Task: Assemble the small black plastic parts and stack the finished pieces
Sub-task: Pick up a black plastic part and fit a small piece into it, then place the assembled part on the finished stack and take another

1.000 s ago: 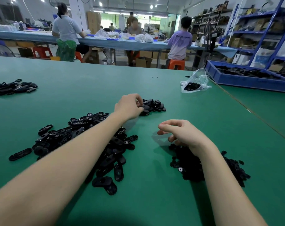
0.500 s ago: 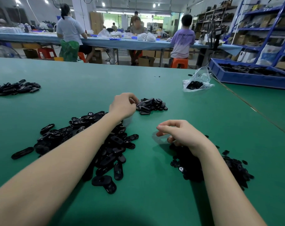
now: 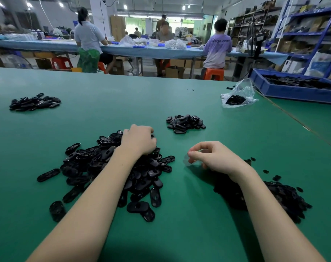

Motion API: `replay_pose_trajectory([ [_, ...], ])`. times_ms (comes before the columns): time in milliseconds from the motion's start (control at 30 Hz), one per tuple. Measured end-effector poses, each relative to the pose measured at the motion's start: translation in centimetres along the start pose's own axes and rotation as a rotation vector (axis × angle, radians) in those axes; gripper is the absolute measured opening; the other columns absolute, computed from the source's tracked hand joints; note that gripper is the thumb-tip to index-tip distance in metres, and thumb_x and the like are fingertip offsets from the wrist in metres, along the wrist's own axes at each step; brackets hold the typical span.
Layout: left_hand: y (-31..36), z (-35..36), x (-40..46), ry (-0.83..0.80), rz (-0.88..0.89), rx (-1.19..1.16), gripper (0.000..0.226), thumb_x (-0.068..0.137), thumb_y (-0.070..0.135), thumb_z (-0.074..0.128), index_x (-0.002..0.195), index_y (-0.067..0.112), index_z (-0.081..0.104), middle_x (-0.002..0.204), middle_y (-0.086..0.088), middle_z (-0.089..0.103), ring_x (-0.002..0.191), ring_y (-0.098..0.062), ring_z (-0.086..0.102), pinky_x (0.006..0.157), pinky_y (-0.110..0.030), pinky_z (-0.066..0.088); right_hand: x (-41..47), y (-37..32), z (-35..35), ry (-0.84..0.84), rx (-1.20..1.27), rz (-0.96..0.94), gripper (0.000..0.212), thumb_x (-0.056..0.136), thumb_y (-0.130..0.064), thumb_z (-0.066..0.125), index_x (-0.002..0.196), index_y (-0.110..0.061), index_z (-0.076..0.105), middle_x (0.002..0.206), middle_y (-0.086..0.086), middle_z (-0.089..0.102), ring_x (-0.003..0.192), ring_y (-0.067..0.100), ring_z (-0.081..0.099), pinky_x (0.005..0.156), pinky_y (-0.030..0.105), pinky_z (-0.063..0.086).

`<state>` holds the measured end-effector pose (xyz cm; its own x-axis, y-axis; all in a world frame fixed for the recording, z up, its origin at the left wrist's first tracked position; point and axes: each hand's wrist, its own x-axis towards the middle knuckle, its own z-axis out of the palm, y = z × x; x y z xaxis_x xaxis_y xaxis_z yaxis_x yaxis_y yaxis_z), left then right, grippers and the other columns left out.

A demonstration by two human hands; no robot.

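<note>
Left hand [image 3: 139,139] sat knuckles-up on the big pile [image 3: 111,167] of oval shells, fingers curled into it; couldn't tell if it held one. Right hand [image 3: 215,157] hovered over the surface [image 3: 179,233] by the small-part heap [image 3: 281,195], fingers loosely curled, apparently empty. Finished stack [image 3: 185,123] lay beyond. Tip: lift one shell only, cavity up.
</note>
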<state>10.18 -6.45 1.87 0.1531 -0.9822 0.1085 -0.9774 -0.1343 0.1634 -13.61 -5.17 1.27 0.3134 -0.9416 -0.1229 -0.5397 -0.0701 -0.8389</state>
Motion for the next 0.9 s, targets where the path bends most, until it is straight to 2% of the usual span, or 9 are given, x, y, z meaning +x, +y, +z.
replay_pose_trajectory([
  [133,0.4,0.8,-0.4,0.019,0.031,-0.012,0.03,0.095,0.042,0.055,0.12,0.027,0.065,0.122,-0.002,0.067,0.123,-0.027,0.052,0.104,-0.04,0.038,0.3,0.0,0.4,-0.015,-0.032,-0.019,0.013,0.093,-0.033,0.07,0.097,-0.021,0.074,0.086,-0.011,0.079,0.058,0.009,0.052,0.067,0.024,0.045],
  [233,0.4,1.0,-0.4,0.071,0.036,-0.068,0.027,0.093,0.039,0.06,0.117,0.028,0.066,0.119,0.0,0.068,0.121,-0.026,0.052,0.102,-0.04,0.04,0.2,0.0,0.6,-0.017,-0.057,-0.03,0.012,0.094,-0.031,0.069,0.095,-0.02,0.074,0.084,-0.01,0.079,0.055,0.007,0.052,0.063,0.02,0.044],
  [300,0.4,1.0,-0.4,0.083,0.031,-0.067,0.03,0.093,0.039,0.061,0.119,0.026,0.065,0.12,0.0,0.067,0.121,-0.026,0.052,0.103,-0.04,0.04,0.2,-0.1,0.6,-0.014,-0.062,-0.034,0.012,0.094,-0.031,0.069,0.094,-0.02,0.074,0.083,-0.01,0.079,0.052,0.005,0.051,0.059,0.017,0.043],
  [367,0.5,1.1,-0.4,0.075,0.026,-0.031,0.037,0.093,0.04,0.061,0.124,0.021,0.064,0.122,-0.002,0.066,0.122,-0.027,0.052,0.103,-0.041,0.041,0.1,-0.1,0.5,-0.014,-0.075,-0.032,0.012,0.094,-0.031,0.069,0.094,-0.021,0.074,0.084,-0.01,0.079,0.052,0.006,0.051,0.063,0.021,0.044],
  [500,0.7,1.2,-0.3,0.073,0.031,0.008,0.036,0.091,0.041,0.059,0.117,0.018,0.067,0.118,-0.006,0.066,0.119,-0.028,0.052,0.1,-0.041,0.043,0.1,-0.1,0.4,-0.01,-0.064,-0.034,0.011,0.093,-0.031,0.069,0.093,-0.021,0.074,0.084,-0.01,0.079,0.052,0.007,0.052,0.066,0.024,0.045],
  [667,0.8,1.1,-0.6,0.069,0.024,-0.021,0.04,0.089,0.04,0.06,0.119,0.016,0.056,0.114,-0.007,0.064,0.116,-0.029,0.052,0.1,-0.041,0.041,0.2,0.0,0.2,-0.009,-0.042,-0.029,0.011,0.093,-0.032,0.069,0.094,-0.022,0.074,0.086,-0.011,0.079,0.054,0.007,0.053,0.069,0.025,0.046],
  [767,1.1,0.9,-1.0,0.153,0.065,-0.048,0.035,0.087,0.034,0.06,0.118,0.018,0.053,0.11,-0.003,0.065,0.11,-0.028,0.052,0.1,-0.04,0.038,0.0,-0.1,0.1,-0.004,-0.036,-0.025,0.011,0.092,-0.033,0.069,0.094,-0.024,0.074,0.086,-0.012,0.079,0.053,0.005,0.053,0.063,0.022,0.043],
  [833,1.7,0.6,-1.4,0.227,0.124,-0.109,0.034,0.086,0.031,0.06,0.117,0.021,0.053,0.111,0.0,0.065,0.109,-0.026,0.053,0.097,-0.039,0.04,-0.2,-0.4,-0.1,-0.002,-0.041,-0.018,0.01,0.093,-0.034,0.068,0.094,-0.025,0.074,0.086,-0.013,0.078,0.054,0.006,0.054,0.059,0.021,0.042],
  [900,2.8,0.0,-1.9,0.248,0.173,-0.302,0.034,0.083,0.031,0.065,0.114,0.023,0.054,0.108,0.005,0.066,0.104,-0.022,0.059,0.091,-0.036,0.047,-0.3,-0.5,-0.7,0.019,-0.04,-0.019,0.01,0.094,-0.032,0.068,0.094,-0.024,0.073,0.085,-0.013,0.078,0.054,0.008,0.052,0.057,0.023,0.042],
])
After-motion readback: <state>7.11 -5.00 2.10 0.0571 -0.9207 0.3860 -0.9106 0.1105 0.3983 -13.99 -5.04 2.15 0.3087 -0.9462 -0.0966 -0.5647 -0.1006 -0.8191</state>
